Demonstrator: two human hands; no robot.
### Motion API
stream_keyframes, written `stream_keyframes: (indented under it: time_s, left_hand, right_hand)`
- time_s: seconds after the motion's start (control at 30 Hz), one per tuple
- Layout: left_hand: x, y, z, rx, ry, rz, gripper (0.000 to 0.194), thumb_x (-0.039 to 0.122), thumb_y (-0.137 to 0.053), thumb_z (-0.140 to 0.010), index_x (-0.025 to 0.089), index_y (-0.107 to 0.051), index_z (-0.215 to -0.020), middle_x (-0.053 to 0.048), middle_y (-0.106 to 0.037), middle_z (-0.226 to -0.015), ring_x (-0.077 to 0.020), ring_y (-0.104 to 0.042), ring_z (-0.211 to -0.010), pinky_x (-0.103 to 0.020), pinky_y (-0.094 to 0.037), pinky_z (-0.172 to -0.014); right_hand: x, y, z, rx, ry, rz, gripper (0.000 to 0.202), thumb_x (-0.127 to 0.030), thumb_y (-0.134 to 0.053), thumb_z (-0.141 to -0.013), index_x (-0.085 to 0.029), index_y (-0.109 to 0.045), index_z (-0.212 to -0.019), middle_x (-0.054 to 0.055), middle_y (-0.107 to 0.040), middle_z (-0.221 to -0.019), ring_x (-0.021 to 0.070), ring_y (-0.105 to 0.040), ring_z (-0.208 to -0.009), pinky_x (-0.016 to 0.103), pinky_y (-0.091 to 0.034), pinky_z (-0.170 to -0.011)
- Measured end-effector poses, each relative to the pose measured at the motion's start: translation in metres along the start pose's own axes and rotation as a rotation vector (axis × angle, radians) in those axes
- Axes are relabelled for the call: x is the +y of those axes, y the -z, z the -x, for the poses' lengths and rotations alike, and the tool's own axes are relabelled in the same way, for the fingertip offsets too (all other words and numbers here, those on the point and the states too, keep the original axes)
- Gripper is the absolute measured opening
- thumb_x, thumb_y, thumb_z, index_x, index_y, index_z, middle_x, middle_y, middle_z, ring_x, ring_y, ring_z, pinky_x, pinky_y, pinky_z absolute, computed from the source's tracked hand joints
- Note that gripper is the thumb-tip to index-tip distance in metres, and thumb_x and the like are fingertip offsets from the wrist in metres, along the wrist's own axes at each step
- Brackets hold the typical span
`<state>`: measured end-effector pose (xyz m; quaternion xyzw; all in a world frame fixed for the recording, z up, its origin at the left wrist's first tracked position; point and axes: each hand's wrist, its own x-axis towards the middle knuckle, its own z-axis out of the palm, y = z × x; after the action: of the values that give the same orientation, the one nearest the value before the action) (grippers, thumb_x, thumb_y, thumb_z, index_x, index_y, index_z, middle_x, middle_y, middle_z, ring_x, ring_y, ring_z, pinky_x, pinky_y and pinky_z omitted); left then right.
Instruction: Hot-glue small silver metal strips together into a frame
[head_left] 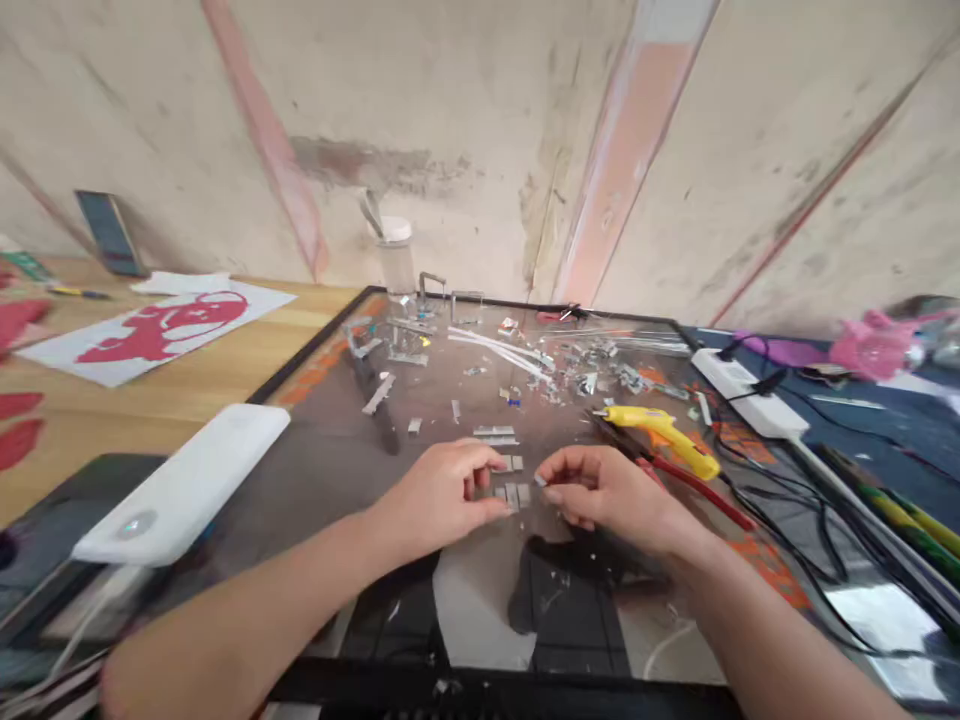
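My right hand (604,490) pinches a small grey piece (540,481) between thumb and fingertips, just above the dark glossy tabletop (300,510). Opposite it, my left hand (450,490) rests with thumb and index finger apart and holds nothing that I can see. Its thumb tip lies by a small row of flat grey pieces (514,497). Another short grey row (512,463) lies beside its index fingertip. Just beyond are thin grey strips (495,432). The kind of these pieces is too small to tell.
A yellow glue gun (660,432) and red-handled pliers (705,490) lie right of my right hand, near a white power strip (750,393) and black cables. Scraps (592,375) and white sticks (499,350) litter the back. A white oblong device (187,480) sits left.
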<state>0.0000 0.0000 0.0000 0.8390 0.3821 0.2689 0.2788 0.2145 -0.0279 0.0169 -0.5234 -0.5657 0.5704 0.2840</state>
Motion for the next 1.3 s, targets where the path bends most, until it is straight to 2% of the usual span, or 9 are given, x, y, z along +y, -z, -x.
stream_keyframes:
  time_s: [0.2,0.4,0.47,0.6,0.67,0.77,0.87,1.0,1.3]
  left_hand:
    - [0.011,-0.001,0.01,0.043,-0.346,0.072,0.019,0.023,-0.058,-0.083,0.018,-0.06,-0.101,-0.002,-0.058,-0.081,-0.0095,-0.053,-0.066,-0.02,-0.045,-0.061]
    - [0.009,-0.003,0.007,0.077,-0.423,0.022,0.012,0.018,-0.054,-0.085,0.017,-0.061,-0.094,-0.002,-0.058,-0.075,-0.0101,-0.054,-0.067,-0.02,-0.043,-0.061]
    - [0.008,-0.003,0.007,0.086,-0.432,0.004,0.013,0.017,-0.054,-0.084,0.016,-0.061,-0.095,-0.002,-0.057,-0.074,-0.0098,-0.052,-0.065,-0.02,-0.042,-0.059]
    - [0.008,-0.003,0.009,0.093,-0.452,-0.02,0.015,0.015,-0.052,-0.085,0.015,-0.059,-0.098,-0.002,-0.057,-0.073,-0.0097,-0.051,-0.063,-0.021,-0.041,-0.058]
    - [0.009,-0.003,0.01,0.094,-0.466,-0.029,0.015,0.014,-0.051,-0.085,0.015,-0.058,-0.098,-0.003,-0.057,-0.075,-0.0102,-0.051,-0.064,-0.021,-0.042,-0.059]
    - [0.009,-0.003,0.01,0.091,-0.479,-0.041,0.014,0.014,-0.052,-0.084,0.015,-0.058,-0.097,-0.003,-0.058,-0.075,-0.0106,-0.051,-0.065,-0.021,-0.042,-0.059]
    - [0.01,-0.002,0.008,0.085,-0.479,-0.049,0.014,0.015,-0.051,-0.084,0.015,-0.058,-0.096,-0.002,-0.058,-0.074,-0.0105,-0.051,-0.064,-0.021,-0.042,-0.058]
    - [0.009,-0.002,0.008,0.068,-0.463,-0.07,0.014,0.017,-0.05,-0.085,0.016,-0.058,-0.097,-0.003,-0.06,-0.076,-0.0114,-0.053,-0.066,-0.022,-0.043,-0.061]
    - [0.005,-0.004,0.009,0.048,-0.439,-0.086,0.015,0.018,-0.05,-0.086,0.017,-0.058,-0.098,-0.003,-0.06,-0.077,-0.0115,-0.054,-0.067,-0.022,-0.043,-0.062]
  right_hand:
    - [0.0,-0.013,-0.004,-0.195,-0.033,-0.286,0.022,-0.032,-0.071,-0.067,-0.014,-0.059,-0.072,-0.007,-0.047,-0.049,0.0021,-0.033,-0.038,0.016,-0.022,-0.037]
    - [-0.002,-0.017,0.001,-0.172,-0.022,-0.157,0.023,-0.036,-0.068,-0.07,-0.014,-0.063,-0.076,-0.006,-0.05,-0.055,0.0026,-0.033,-0.041,0.017,-0.024,-0.039]
    - [-0.011,-0.006,0.006,-0.082,0.048,0.072,0.021,-0.033,-0.065,-0.073,-0.015,-0.066,-0.084,-0.004,-0.055,-0.06,0.0054,-0.041,-0.048,0.019,-0.032,-0.045]
    - [-0.036,0.044,0.004,0.299,0.262,0.734,0.017,-0.025,-0.059,-0.074,-0.021,-0.07,-0.087,0.001,-0.069,-0.08,0.0141,-0.059,-0.07,0.025,-0.043,-0.064]
    - [-0.046,0.076,-0.008,0.424,0.209,0.957,0.019,-0.023,-0.054,-0.077,-0.022,-0.07,-0.086,0.001,-0.07,-0.081,0.015,-0.062,-0.073,0.025,-0.044,-0.066]
    - [-0.049,0.114,-0.039,0.44,0.069,1.109,0.017,-0.017,-0.055,-0.076,-0.019,-0.07,-0.082,0.001,-0.071,-0.082,0.0158,-0.063,-0.077,0.024,-0.046,-0.069]
    - [-0.039,0.134,-0.072,0.401,-0.012,1.193,0.01,-0.018,-0.06,-0.078,-0.017,-0.069,-0.084,0.003,-0.069,-0.086,0.0181,-0.063,-0.085,0.029,-0.047,-0.078]
    - [-0.02,0.139,-0.104,0.338,-0.113,1.273,0.028,-0.031,-0.053,-0.088,-0.018,-0.056,-0.112,0.007,-0.058,-0.115,0.0192,-0.059,-0.095,0.039,-0.05,-0.08]
    - [-0.005,0.154,-0.113,0.347,-0.105,1.243,0.029,-0.031,-0.053,-0.088,-0.018,-0.055,-0.114,0.007,-0.056,-0.118,0.02,-0.058,-0.097,0.039,-0.05,-0.08]
